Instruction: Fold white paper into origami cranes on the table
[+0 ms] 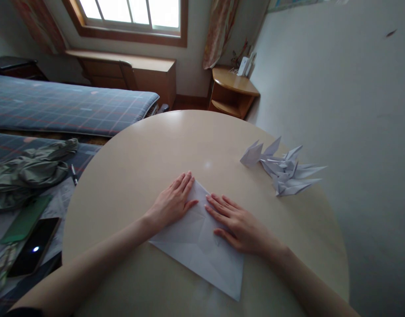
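A white sheet of paper, folded into a triangle with crease lines across it, lies on the round table. Its long edge faces me and one corner points away. My left hand lies flat along its left edge near the far corner, fingers stretched out. On the right edge rests my right hand, palm down, with its fingers slightly spread. Both hands press on the paper without gripping it. Several folded white paper cranes sit in a cluster at the table's right side.
Left of the table, a bed holds a crumpled grey-green cloth, a pen, a green case and a dark phone. A white wall stands close on the right. Beyond are a desk and a corner shelf.
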`<act>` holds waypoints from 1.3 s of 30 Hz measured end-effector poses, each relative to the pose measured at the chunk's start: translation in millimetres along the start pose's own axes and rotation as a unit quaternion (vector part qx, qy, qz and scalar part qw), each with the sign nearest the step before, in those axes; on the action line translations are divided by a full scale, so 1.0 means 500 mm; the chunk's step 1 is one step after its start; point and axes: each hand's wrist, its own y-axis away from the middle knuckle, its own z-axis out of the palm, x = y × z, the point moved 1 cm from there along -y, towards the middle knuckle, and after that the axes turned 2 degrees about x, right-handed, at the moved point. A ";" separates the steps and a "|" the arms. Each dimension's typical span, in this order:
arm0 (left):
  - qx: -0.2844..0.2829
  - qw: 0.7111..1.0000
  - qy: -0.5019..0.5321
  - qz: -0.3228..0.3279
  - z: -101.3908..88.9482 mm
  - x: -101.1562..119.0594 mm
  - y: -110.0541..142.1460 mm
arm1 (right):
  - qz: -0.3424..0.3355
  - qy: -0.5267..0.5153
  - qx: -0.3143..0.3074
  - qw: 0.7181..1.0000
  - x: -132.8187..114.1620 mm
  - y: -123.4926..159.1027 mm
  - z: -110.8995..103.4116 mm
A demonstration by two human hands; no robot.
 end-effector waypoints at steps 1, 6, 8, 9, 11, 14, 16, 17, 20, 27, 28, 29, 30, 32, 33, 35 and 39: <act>-0.002 1.000 -0.001 0.001 -0.001 0.000 0.000 | 0.000 -0.002 0.002 1.000 0.000 0.000 0.000; -0.004 1.000 0.004 -0.005 -0.002 0.001 -0.001 | 0.001 -0.006 0.003 1.000 0.000 0.000 0.000; -0.003 1.000 0.008 -0.006 -0.002 0.002 -0.001 | 0.003 -0.006 0.003 1.000 0.001 0.000 0.000; -0.003 1.000 0.009 -0.006 -0.003 0.002 -0.001 | 0.004 -0.006 0.003 1.000 0.001 0.000 0.000; -0.004 1.000 0.009 -0.006 -0.003 0.002 0.000 | 0.004 -0.005 0.003 1.000 0.001 0.000 0.000; -0.008 1.000 0.004 -0.006 -0.004 0.002 0.000 | 0.002 0.003 -0.001 1.000 0.001 0.000 -0.001; -0.009 1.000 0.001 -0.005 -0.004 0.002 -0.001 | 0.001 0.007 -0.001 1.000 -0.001 0.001 -0.001; -0.008 1.000 0.001 -0.005 -0.005 0.002 -0.001 | 0.001 0.007 0.001 1.000 -0.001 0.000 -0.001; -0.005 1.000 0.003 -0.005 -0.006 0.003 -0.001 | 0.002 0.002 0.001 1.000 -0.004 0.000 -0.001; 0.007 1.000 0.018 -0.007 -0.003 0.002 -0.001 | 0.001 0.003 0.003 1.000 -0.006 0.000 0.001; 0.009 1.000 0.020 -0.008 -0.002 0.002 -0.001 | 0.001 0.002 0.005 1.000 -0.006 -0.001 0.000; 0.011 1.000 0.021 -0.008 -0.001 0.001 -0.001 | 0.002 0.002 0.005 1.000 -0.007 -0.001 -0.001; 0.012 1.000 0.020 -0.009 -0.001 0.001 -0.001 | 0.003 0.005 0.005 1.000 -0.007 -0.002 -0.003; 0.011 1.000 0.018 -0.009 -0.003 0.002 -0.002 | 0.004 0.013 0.000 1.000 -0.009 -0.005 -0.010; 0.008 1.000 0.016 -0.009 -0.004 0.002 -0.002 | 0.004 0.016 -0.004 1.000 -0.010 -0.007 -0.013; 0.001 1.000 0.013 -0.010 -0.008 0.004 -0.002 | 0.004 0.020 -0.008 1.000 -0.011 -0.011 -0.020; -0.010 1.000 0.013 -0.012 -0.014 0.004 -0.005 | 0.011 0.022 -0.010 1.000 -0.015 -0.015 -0.028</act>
